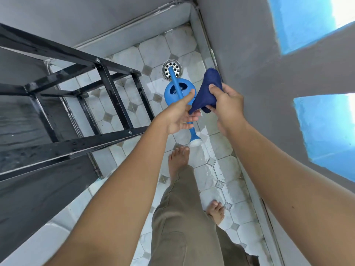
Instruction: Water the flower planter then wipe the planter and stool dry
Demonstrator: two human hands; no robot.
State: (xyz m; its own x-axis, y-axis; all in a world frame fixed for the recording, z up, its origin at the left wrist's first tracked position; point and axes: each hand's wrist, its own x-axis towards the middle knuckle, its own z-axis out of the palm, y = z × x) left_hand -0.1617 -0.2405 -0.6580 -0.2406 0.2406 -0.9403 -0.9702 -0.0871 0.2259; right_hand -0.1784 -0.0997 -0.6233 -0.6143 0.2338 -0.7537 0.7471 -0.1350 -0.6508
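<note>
My right hand (pixel 223 104) grips a dark blue cloth (pixel 206 89) that is bunched up in front of me. The cloth's lower tip rests on the fingers of my left hand (pixel 178 114), which is spread open beneath it with the thumb raised. Below both hands a blue watering can (pixel 179 91) stands on the wet tiled floor, its long spout with a white rose (pixel 195 142) pointing toward my feet. A black metal stool (pixel 107 83) with wet bars fills the left side. No flower planter is in view.
A round metal floor drain (pixel 172 71) lies just beyond the watering can. Grey walls close in at the back and right, with blue openings (pixel 299 22) in the right wall. My bare feet (pixel 178 160) stand on the wet tiles, which form a narrow strip.
</note>
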